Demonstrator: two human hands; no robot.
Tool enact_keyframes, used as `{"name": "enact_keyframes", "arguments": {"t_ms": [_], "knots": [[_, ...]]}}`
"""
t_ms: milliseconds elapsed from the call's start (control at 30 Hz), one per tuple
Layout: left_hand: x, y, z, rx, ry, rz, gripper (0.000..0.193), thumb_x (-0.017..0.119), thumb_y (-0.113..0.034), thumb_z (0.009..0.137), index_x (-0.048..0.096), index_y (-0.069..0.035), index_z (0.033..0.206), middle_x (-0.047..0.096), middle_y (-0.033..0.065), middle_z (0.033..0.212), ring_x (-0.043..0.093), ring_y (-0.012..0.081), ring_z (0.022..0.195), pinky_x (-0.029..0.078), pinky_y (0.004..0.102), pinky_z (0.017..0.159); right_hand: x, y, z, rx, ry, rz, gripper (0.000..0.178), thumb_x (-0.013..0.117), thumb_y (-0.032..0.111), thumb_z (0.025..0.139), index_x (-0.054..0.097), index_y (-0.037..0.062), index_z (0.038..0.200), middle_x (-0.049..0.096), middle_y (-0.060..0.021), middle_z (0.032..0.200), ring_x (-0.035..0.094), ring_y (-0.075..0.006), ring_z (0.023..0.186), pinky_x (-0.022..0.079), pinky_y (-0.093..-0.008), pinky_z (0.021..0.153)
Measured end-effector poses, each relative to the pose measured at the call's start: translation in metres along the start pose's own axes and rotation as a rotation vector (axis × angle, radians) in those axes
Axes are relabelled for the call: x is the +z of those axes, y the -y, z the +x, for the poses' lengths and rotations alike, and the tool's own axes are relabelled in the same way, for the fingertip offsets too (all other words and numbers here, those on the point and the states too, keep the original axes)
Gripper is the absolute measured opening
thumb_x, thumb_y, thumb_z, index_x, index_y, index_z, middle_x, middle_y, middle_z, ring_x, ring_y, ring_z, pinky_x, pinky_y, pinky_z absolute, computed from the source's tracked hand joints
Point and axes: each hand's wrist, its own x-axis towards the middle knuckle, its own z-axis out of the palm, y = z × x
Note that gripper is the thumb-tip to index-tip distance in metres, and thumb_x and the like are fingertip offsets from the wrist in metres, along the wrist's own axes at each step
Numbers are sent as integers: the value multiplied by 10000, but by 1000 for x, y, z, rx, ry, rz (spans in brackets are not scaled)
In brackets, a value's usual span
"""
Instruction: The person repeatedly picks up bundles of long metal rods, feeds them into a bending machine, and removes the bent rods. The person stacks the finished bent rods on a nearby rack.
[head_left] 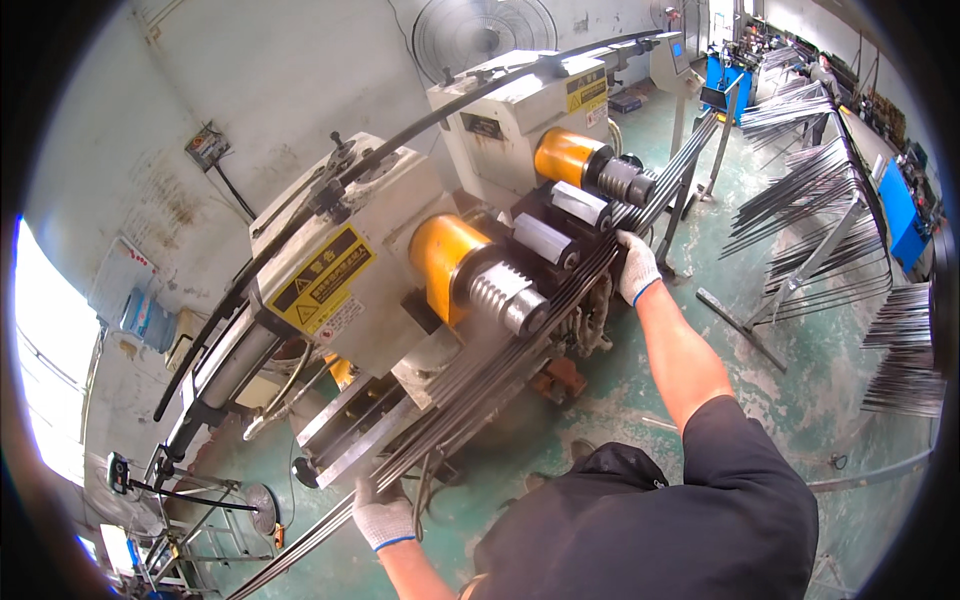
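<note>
A bundle of long, thin metal rods (440,424) runs slantwise from the lower left to the upper right along the front of a large off-white machine (340,255). My left hand (385,514), in a white knitted glove with a blue cuff, closes round the rods near their lower-left part. Farther up, my right hand (637,266), gloved the same way, grips the near side of the bundle, its fingertips partly hidden. Between my hands, the rods pass by a grooved metal roller (508,298) on an orange housing (445,258). A second grooved roller (626,183) sits beyond.
Two smooth metal rollers (545,240) stand between the grooved ones. A black bar (400,140) arches over the machine. Stacks of rods (800,195) lie on racks to the right. A fan (484,40) is at the back wall. Another person (824,75) stands far right.
</note>
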Motion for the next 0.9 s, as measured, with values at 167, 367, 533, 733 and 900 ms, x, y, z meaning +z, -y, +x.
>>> {"name": "enact_keyframes", "arguments": {"t_ms": [167, 367, 533, 733, 900], "knots": [[46, 48, 14, -46, 34, -44, 282, 577, -200, 1071, 679, 30, 1199, 713, 183, 1167, 682, 348, 1141, 549, 513, 1068, 5, -7, 21, 30, -79, -257, 252, 596, 270, 973, 722, 104, 1114, 732, -64, 1034, 657, -230, 984, 513, -402, 904], [76, 74, 31, -124, 74, 43, 381, 586, -280, 1070, 631, 34, 1280, 662, 199, 1320, 606, 389, 1255, 460, 604, 1152, 9, -25, 44, -183, -118, -430, 239, 548, 147, 943, 711, 90, 1108, 675, -88, 969, 607, -200, 912, 498, -368, 836], [13, 23, 58, -11, 199, -25, 342, 519, -268, 1089, 632, -12, 1286, 667, 149, 1322, 612, 313, 1244, 473, 465, 1112, 12, -29, 46, -161, -178, -300, 164, 589, 147, 932, 689, 47, 1015, 622, -53, 835, 574, -183, 715, 456, -357, 637], [-33, 1, 79, 159, 83, -8, 331, 574, -266, 1086, 696, -17, 1268, 741, 110, 1221, 684, 280, 1150, 530, 450, 1081, 14, -28, 32, -202, -153, -323, 168, 657, 205, 940, 654, 37, 946, 564, -35, 783, 519, -165, 737, 429, -367, 671], [23, 46, 57, 163, 13, 91, 371, 572, -287, 1086, 636, 4, 1307, 675, 142, 1323, 620, 315, 1240, 486, 480, 1121, -11, -31, 33, -250, -146, -620, 310, 629, 299, 990, 708, 16, 1088, 673, -44, 989, 564, -186, 925, 472, -367, 889]]}}
